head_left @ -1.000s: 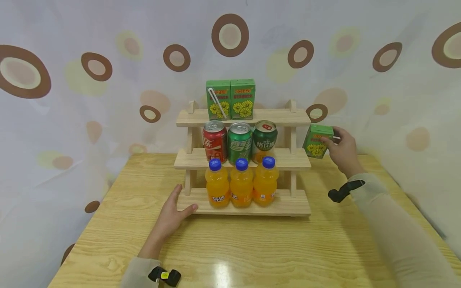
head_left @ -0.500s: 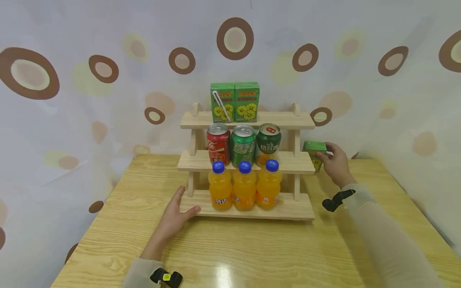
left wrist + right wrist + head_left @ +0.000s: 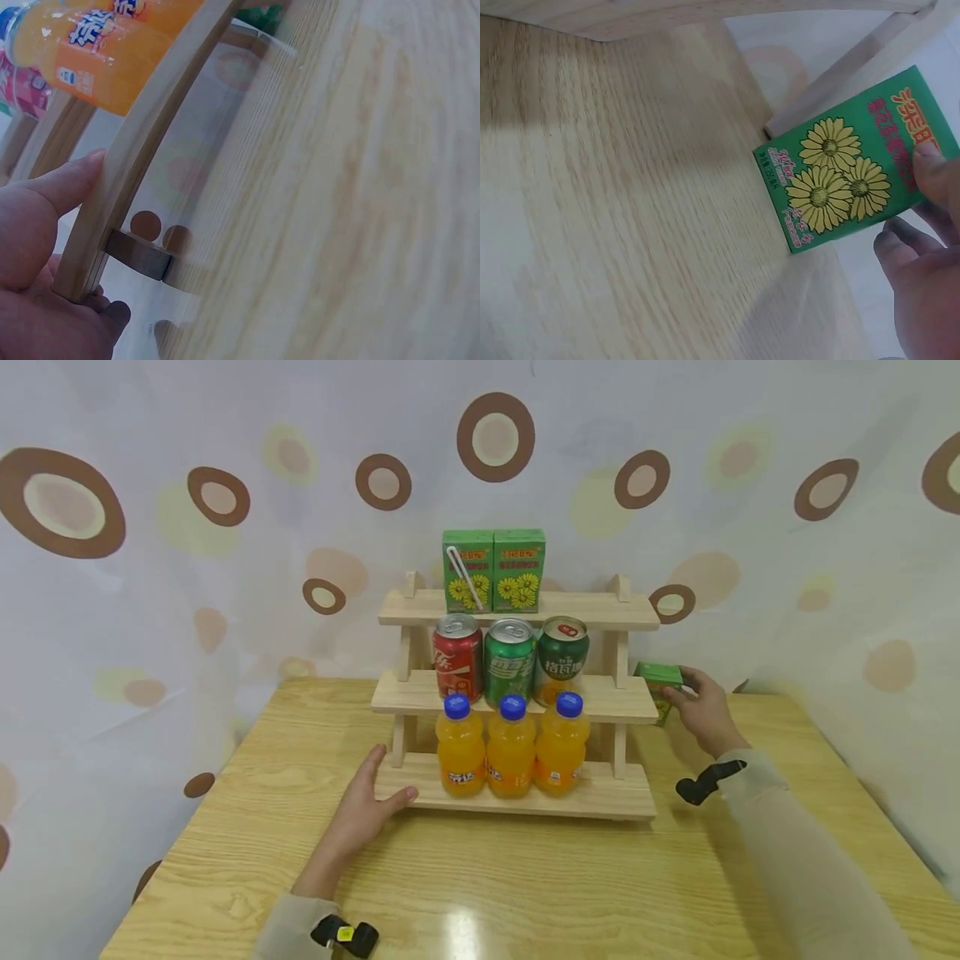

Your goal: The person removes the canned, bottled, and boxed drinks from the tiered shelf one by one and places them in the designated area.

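Observation:
My right hand (image 3: 707, 710) pinches a green drink carton (image 3: 840, 165) printed with yellow flowers, thumb on its front near the top. The carton is close over the table, just right of the wooden stand, whose middle shelf hides part of it in the head view. At the left end of the three-tier wooden display stand (image 3: 390, 693), my left hand (image 3: 358, 810) grips the bottom shelf (image 3: 127, 172), thumb on top and fingers curled under its end. Two similar cartons (image 3: 517, 572) stand side by side on the top shelf, the left one with a white straw on its front.
A red can (image 3: 457, 660), a green can (image 3: 510, 664) and a dark green can (image 3: 562, 660) line the middle shelf. Three orange drink bottles (image 3: 512, 752) with blue caps stand below. Behind the wooden table (image 3: 525, 885) hangs a patterned cloth (image 3: 300, 427).
My right hand has lowered the carton from beside the upper shelves to near the table, behind the middle shelf's right end. The left hand keeps its grip. The head view has shifted slightly.

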Tool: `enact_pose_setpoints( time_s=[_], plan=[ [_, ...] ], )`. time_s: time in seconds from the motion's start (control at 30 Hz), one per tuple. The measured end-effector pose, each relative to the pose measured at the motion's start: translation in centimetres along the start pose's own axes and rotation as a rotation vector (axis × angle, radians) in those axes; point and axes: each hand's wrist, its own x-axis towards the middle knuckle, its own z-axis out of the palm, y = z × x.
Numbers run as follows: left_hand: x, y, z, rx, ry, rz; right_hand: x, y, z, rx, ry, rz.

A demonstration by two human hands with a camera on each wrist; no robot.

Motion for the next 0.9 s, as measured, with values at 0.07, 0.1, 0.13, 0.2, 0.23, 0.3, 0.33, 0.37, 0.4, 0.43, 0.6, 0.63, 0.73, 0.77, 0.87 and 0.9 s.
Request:
enact_pose_setpoints(
  time_s=[0.07, 0.1, 0.13, 0.2, 0.23, 0.3, 0.33, 0.37, 0.4, 0.43, 0.6, 0.63, 0.73, 0.77, 0.87, 0.9],
  plan=[
    [0.0, 0.0, -0.1, 0.005, 0.000, 0.002, -0.2, -0.2, -0.3, -0.001, -0.022, -0.002],
    [0.1, 0.0, -0.1, 0.003, -0.001, 0.000, -0.4, -0.3, -0.5, -0.009, -0.027, -0.006],
    [0.1, 0.0, -0.1, 0.001, -0.002, 0.000, -0.6, -0.3, -0.6, -0.017, -0.026, -0.012],
    [0.1, 0.0, -0.1, -0.002, -0.006, 0.006, -0.9, -0.5, -1.0, -0.025, -0.017, -0.024],
    [0.1, 0.0, -0.1, -0.003, -0.006, 0.010, -1.1, -0.7, -1.2, -0.024, -0.014, -0.029],
    [0.1, 0.0, -0.1, -0.005, -0.006, 0.012, -1.4, -1.0, -1.6, -0.024, -0.003, -0.037],
    [0.1, 0.0, -0.1, -0.007, -0.006, 0.011, -1.6, -1.3, -1.8, -0.020, 0.000, -0.038],
    [0.0, 0.1, 0.0, -0.010, -0.007, 0.007, -1.7, -1.6, -2.0, -0.020, 0.005, -0.036],
    [-0.3, 0.6, -0.1, -0.016, -0.011, 0.000, -1.9, -1.8, -2.2, -0.020, 0.010, -0.040],
    [-0.4, 0.7, 0.0, -0.014, -0.011, -0.002, -2.1, -2.2, -2.4, -0.020, 0.016, -0.040],
    [-0.3, 0.6, 0.0, -0.008, -0.007, -0.002, -2.6, -3.8, -3.0, -0.032, 0.059, -0.065],
    [-0.1, 0.1, 0.0, -0.002, -0.003, 0.003, -2.7, -4.2, -3.0, -0.033, 0.066, -0.063],
    [0.0, 0.0, 0.0, -0.006, -0.003, 0.003, -2.8, -5.0, -3.2, -0.017, 0.080, -0.055],
    [0.0, 0.0, 0.0, -0.006, -0.003, 0.003, -2.9, -5.3, -3.3, 0.005, 0.085, -0.050],
    [0.0, 0.0, -0.1, -0.008, -0.004, 0.002, -3.1, -6.3, -3.3, 0.078, 0.099, -0.039],
    [0.0, 0.0, -0.1, -0.007, -0.004, 0.002, -3.2, -6.6, -3.2, 0.105, 0.104, -0.036]
  ],
)
